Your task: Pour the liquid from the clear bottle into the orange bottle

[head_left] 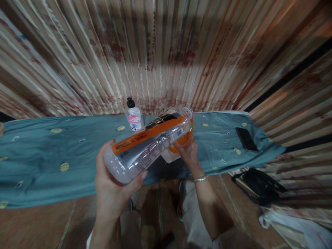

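Note:
My left hand (pixel 111 180) grips the base of a clear plastic bottle (pixel 153 145) with an orange and grey label. The bottle slants across the front of me, its narrower end up and to the right. At that end, my right hand (pixel 188 151) is closed around a see-through orange container (pixel 184 137), partly hidden behind the bottle; I cannot tell its exact kind. A black label and clear plastic show behind the bottle too, mostly covered. Whether the bottle touches the orange container is unclear.
A small pump bottle (pixel 134 117) with a black top and pink label stands at the back of the teal tablecloth (pixel 85 152). A phone (pixel 246 139) lies on the right. Pleated curtains (pixel 160 52) hang behind. A black bag (pixel 259 185) is at lower right.

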`<move>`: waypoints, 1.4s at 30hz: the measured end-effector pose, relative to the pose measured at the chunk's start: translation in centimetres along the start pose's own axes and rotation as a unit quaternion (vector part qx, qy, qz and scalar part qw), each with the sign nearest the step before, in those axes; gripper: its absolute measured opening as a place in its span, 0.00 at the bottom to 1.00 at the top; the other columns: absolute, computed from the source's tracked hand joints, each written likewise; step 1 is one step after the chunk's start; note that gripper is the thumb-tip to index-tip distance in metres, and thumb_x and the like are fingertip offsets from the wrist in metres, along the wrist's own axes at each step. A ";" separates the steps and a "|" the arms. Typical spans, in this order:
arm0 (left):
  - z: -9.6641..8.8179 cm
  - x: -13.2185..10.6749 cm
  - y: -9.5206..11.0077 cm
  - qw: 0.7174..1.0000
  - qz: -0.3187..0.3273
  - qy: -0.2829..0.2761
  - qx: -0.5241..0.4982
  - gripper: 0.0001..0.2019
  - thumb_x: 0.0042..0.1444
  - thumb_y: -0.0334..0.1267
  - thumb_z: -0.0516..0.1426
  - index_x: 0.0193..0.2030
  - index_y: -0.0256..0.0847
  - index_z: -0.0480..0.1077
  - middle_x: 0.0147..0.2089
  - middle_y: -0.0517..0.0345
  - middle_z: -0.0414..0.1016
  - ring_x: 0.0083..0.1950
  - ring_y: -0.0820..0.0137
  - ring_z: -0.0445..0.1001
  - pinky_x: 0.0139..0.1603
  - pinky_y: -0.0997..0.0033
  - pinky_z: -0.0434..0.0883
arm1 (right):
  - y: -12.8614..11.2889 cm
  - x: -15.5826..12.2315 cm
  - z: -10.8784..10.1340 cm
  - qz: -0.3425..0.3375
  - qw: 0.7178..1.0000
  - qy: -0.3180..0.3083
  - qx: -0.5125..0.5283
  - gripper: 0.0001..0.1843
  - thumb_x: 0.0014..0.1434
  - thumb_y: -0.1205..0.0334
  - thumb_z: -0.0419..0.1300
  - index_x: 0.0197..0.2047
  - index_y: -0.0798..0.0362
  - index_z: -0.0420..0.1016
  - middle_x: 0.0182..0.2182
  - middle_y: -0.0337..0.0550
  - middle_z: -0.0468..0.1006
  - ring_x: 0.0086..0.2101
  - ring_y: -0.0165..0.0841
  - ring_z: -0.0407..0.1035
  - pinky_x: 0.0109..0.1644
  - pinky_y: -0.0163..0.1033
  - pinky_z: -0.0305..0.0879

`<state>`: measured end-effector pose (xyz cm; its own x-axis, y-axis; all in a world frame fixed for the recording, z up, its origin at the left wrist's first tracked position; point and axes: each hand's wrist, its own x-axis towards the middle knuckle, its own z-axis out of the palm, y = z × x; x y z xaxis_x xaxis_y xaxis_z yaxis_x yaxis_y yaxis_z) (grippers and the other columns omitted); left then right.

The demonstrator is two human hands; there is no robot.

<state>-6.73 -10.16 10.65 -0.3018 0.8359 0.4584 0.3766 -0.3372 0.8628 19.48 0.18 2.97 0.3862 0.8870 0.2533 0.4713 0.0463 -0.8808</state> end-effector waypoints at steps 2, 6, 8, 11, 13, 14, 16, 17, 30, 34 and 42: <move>0.1 0.0 0.1 1.000 -0.004 0.024 -0.006 0.47 0.49 0.59 0.81 0.75 0.52 0.77 0.65 0.47 0.87 0.61 0.44 0.89 0.65 0.40 0.90 | 0.1 0.0 -0.1 -0.001 1.000 0.001 -0.009 0.42 0.54 0.49 0.79 0.68 0.50 0.77 0.58 0.60 0.93 0.58 0.60 0.90 0.65 0.67 0.88; 0.5 0.1 0.2 0.999 0.002 0.042 -0.005 0.49 0.44 0.61 0.82 0.72 0.48 0.79 0.63 0.47 0.87 0.59 0.46 0.89 0.63 0.43 0.89 | 0.1 0.1 -0.2 -0.004 1.000 -0.008 -0.016 0.36 0.55 0.49 0.77 0.66 0.46 0.78 0.57 0.56 0.93 0.58 0.59 0.89 0.65 0.68 0.89; 0.7 0.1 0.3 0.999 0.003 0.044 -0.010 0.48 0.44 0.59 0.82 0.72 0.48 0.79 0.64 0.47 0.86 0.59 0.46 0.89 0.63 0.44 0.89 | 0.0 0.1 -0.3 -0.006 1.000 -0.011 -0.013 0.36 0.56 0.49 0.76 0.66 0.46 0.78 0.57 0.57 0.93 0.59 0.59 0.89 0.65 0.67 0.89; 0.8 0.0 0.4 0.999 0.000 0.040 -0.012 0.46 0.47 0.54 0.81 0.72 0.50 0.78 0.64 0.47 0.86 0.60 0.45 0.89 0.63 0.42 0.89 | -0.2 0.0 -0.3 0.001 1.000 -0.010 -0.009 0.37 0.56 0.49 0.76 0.67 0.45 0.76 0.58 0.56 0.93 0.60 0.58 0.89 0.66 0.67 0.89; 0.7 0.0 0.4 0.999 -0.004 0.037 -0.013 0.44 0.48 0.53 0.80 0.73 0.52 0.78 0.64 0.47 0.86 0.61 0.44 0.89 0.65 0.39 0.89 | -0.4 0.0 -0.2 0.011 1.000 -0.007 -0.011 0.38 0.55 0.49 0.76 0.67 0.45 0.76 0.58 0.56 0.93 0.60 0.58 0.89 0.66 0.67 0.89; 0.7 0.0 0.4 0.999 -0.005 0.035 -0.013 0.44 0.47 0.52 0.81 0.72 0.54 0.78 0.65 0.48 0.85 0.61 0.43 0.89 0.66 0.38 0.89 | -0.4 0.0 -0.3 0.014 1.000 -0.006 -0.012 0.38 0.55 0.49 0.77 0.67 0.46 0.76 0.58 0.56 0.93 0.59 0.58 0.89 0.67 0.67 0.89; 0.7 -0.1 0.4 0.999 -0.009 0.033 -0.013 0.43 0.48 0.53 0.80 0.72 0.57 0.78 0.65 0.49 0.85 0.62 0.42 0.88 0.68 0.35 0.88 | -0.5 0.0 -0.3 0.016 1.000 -0.007 -0.013 0.39 0.54 0.49 0.77 0.67 0.48 0.76 0.59 0.59 0.93 0.59 0.59 0.89 0.67 0.66 0.88; 0.7 -0.1 0.4 0.999 -0.009 0.034 -0.013 0.43 0.47 0.53 0.81 0.71 0.58 0.79 0.66 0.49 0.85 0.62 0.41 0.88 0.68 0.35 0.88 | -0.5 0.0 -0.3 0.015 1.000 -0.008 -0.013 0.40 0.54 0.49 0.77 0.67 0.50 0.76 0.59 0.61 0.92 0.60 0.59 0.89 0.67 0.66 0.88; 0.5 -0.1 0.4 0.999 -0.020 0.026 -0.023 0.46 0.48 0.58 0.82 0.73 0.56 0.78 0.65 0.48 0.86 0.62 0.39 0.89 0.70 0.30 0.88 | -1.1 0.0 -0.4 0.023 1.000 -0.006 -0.002 0.37 0.53 0.54 0.78 0.65 0.47 0.78 0.58 0.57 0.94 0.58 0.60 0.90 0.66 0.68 0.89; 0.6 -0.2 0.4 0.999 -0.014 0.023 -0.020 0.47 0.49 0.59 0.81 0.74 0.55 0.77 0.65 0.47 0.86 0.62 0.40 0.89 0.69 0.31 0.88 | -1.4 0.0 -0.4 0.036 0.999 -0.001 -0.019 0.38 0.52 0.57 0.79 0.65 0.50 0.78 0.58 0.61 0.93 0.60 0.61 0.89 0.67 0.67 0.88; -0.3 0.1 -1.5 0.999 -0.032 -0.016 -0.022 0.47 0.50 0.56 0.82 0.76 0.59 0.76 0.72 0.48 0.83 0.70 0.39 0.86 0.76 0.31 0.84 | -1.0 -0.1 -0.1 0.023 1.000 0.005 -0.005 0.39 0.55 0.55 0.77 0.68 0.52 0.78 0.59 0.62 0.93 0.60 0.59 0.89 0.67 0.65 0.88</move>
<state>-7.62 -9.76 9.45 -0.2956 0.8695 0.3958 0.3189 -0.3007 0.8988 19.07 -0.03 3.88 0.4151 0.8837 0.2161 0.4607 0.0006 -0.8875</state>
